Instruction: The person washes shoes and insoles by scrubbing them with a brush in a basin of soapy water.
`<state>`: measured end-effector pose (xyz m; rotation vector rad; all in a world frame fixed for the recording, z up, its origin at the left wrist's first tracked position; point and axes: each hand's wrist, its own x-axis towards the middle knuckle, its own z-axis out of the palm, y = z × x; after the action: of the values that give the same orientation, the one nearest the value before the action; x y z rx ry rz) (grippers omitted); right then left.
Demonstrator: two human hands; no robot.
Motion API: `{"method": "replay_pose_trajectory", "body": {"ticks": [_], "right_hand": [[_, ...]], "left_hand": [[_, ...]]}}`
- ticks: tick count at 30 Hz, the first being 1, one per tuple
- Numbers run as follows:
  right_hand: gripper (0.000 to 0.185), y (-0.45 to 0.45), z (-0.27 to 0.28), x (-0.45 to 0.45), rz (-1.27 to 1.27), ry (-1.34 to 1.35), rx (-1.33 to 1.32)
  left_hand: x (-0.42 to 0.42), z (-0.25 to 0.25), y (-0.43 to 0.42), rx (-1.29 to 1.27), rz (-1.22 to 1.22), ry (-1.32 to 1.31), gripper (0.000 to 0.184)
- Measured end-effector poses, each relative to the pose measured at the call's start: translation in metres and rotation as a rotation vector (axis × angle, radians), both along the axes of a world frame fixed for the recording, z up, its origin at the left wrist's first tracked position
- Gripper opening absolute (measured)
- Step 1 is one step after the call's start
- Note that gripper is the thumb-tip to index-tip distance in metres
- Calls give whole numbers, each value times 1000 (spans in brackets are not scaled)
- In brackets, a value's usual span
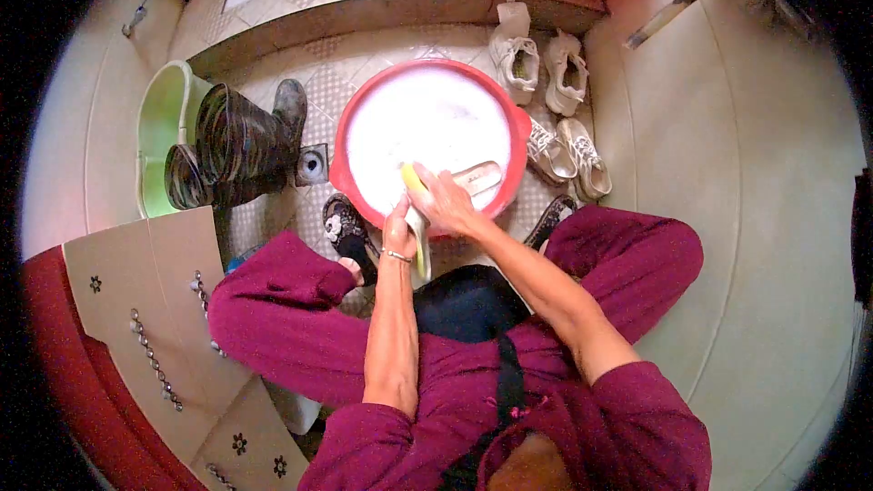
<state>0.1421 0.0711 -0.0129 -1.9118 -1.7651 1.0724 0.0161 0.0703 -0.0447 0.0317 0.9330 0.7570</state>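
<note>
A red basin (341,141) full of white suds (414,114) stands on the floor between my feet. At its near edge, my left hand (398,232) is closed around a pale, insole-shaped piece (422,250) with a yellow-green edge, which hangs over the rim. My right hand (444,202) grips a small yellow scrubber (415,176) just above that piece; whether it is a brush or a sponge I cannot tell. Beside my right hand, a beige insole (479,177) with dark print lies at the suds' surface, leaning toward the rim.
White shoes (550,150) stand right of the basin, with more pale shoes (566,73) behind. At left are dark patterned boots (241,141), a green tub (164,109) and a floor drain (312,165). A tiled step (400,14) runs behind; a drawer cabinet (150,309) stands near left.
</note>
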Motion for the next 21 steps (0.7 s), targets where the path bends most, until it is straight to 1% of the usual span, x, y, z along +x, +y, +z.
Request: {"method": "replay_pose_trajectory", "body": {"ticks": [1,3,4,5,6,7,8,9,10,11,12,13,14,15,16,17,19,20,21], "right_hand": [[63,-5,14,1,-89,166,-126],[61,-21,45,-2,-209,157,-187],[61,-20,49,2,-210,150,-193],[59,-15,51,6,-237,208,-204],[57,-13,51,6,-268,274,-216],[57,-13,42,2,-272,277,-216],[56,-13,30,-3,-329,351,-159],[55,-14,22,-5,-385,423,-102],[55,-15,40,-6,-274,400,-87],[57,-23,61,-9,-247,285,-184],[59,-35,55,-14,-215,279,-146],[60,-40,53,-17,-184,271,-107],[60,-40,49,-15,-187,266,-104],[60,-40,51,-14,-196,189,-82],[59,-39,55,-12,-202,114,-62],[59,-27,56,-4,-181,22,-11],[57,13,66,8,-204,-48,-144],[57,19,61,10,-204,-50,-143],[57,22,52,10,-264,-28,-166]], "left_hand": [[3,-1,3,-3,4,-3,37],[13,-5,3,38,135,-227,37],[15,7,2,32,86,-212,40],[17,15,4,29,87,-216,40],[14,21,5,13,145,-234,42],[12,25,6,0,201,-251,44],[13,28,9,-9,171,-153,49],[12,22,9,-9,170,-153,49],[10,13,9,-40,165,-246,50],[8,4,9,-70,158,-339,51],[7,3,10,-8,146,-289,52],[6,4,8,-8,141,-291,52],[6,6,5,-9,118,-442,52],[5,7,1,-14,100,-591,51],[16,17,1,96,144,-670,48],[26,29,-5,-76,143,-423,43],[40,0,-5,-80,111,-192,43],[37,9,-6,-67,52,-26,44],[35,19,-6,-65,-17,139,46]]}}
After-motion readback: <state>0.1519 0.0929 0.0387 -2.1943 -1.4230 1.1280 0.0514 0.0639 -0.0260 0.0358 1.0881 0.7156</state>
